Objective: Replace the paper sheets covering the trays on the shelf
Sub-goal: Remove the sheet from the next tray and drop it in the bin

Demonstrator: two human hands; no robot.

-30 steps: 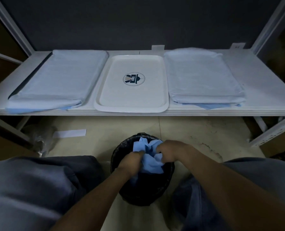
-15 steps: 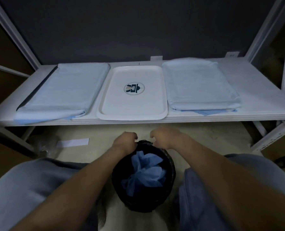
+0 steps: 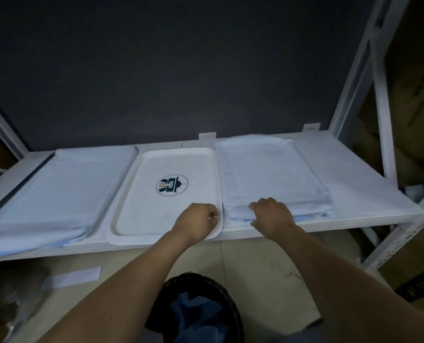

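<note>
- Dim and soft; bin (image 3: 193, 305) cut off at bottom edge, only part of the blue wad (image 3: 193, 315) inside shows.
- Left paper (image 3: 57, 191) and right paper (image 3: 268, 177) hide whatever they cover; left one runs off the frame's left edge.
- Left hand (image 3: 197, 222): curled near closed, knuckles over the bare tray (image 3: 156, 209) at its front right corner. Fingertips hidden, can't tell if it grips the rim.
- Right hand (image 3: 271, 215): on front left edge of right paper, fingers bent down over the fold, thumb under the edge. Looks like a pinch; contact underneath not visible.
- All on the shelf (image 3: 354, 184): paper, tray, paper, side by side. Tray logo unreadable.
- White strip (image 3: 73, 277) on the floor left of bin.
- Vs 0.5 s ago: both hands have left the bin rim and moved up to the shelf's front edge. View tilted up, more wall, less bin. Wad stays in bin. Tray and papers unmoved.
</note>
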